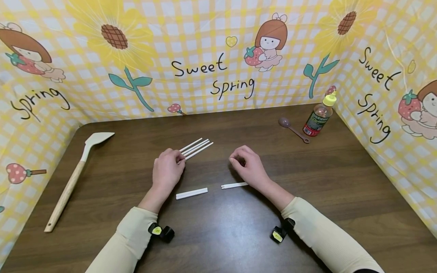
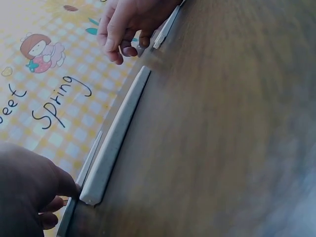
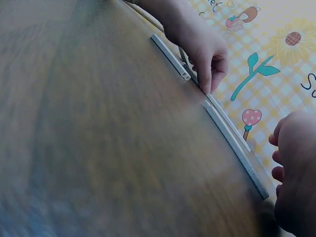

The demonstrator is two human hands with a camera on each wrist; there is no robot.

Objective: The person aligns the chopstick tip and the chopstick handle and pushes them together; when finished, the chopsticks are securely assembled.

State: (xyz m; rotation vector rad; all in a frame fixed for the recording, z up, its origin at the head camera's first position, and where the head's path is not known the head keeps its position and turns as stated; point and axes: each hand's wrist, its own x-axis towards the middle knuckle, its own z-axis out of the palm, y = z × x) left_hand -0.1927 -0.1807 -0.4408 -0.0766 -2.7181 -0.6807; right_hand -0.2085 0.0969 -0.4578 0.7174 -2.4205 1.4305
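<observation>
Fanned out across the mid-table are several long white sticks [image 1: 199, 148]. My left hand [image 1: 167, 168] bends over their near ends, and in the right wrist view its thumb and fingertip pinch at the end of one stick. Two short white sticks [image 1: 192, 193] lie side by side just in front of that hand. Another short white pair [image 1: 233, 185] lies to the right, its right end hidden beneath my right hand [image 1: 250, 167]. That hand hovers with fingers loosely curled, thumb close to the index fingertip, and nothing between them.
At the left lies a spatula [image 1: 82, 161] with a white head and wooden handle. Towards the back right are a purple spoon [image 1: 293, 130] and a squeeze bottle [image 1: 318, 118] with a yellow cap. Patterned cloth [image 1: 201, 41] stands around the table's back and sides.
</observation>
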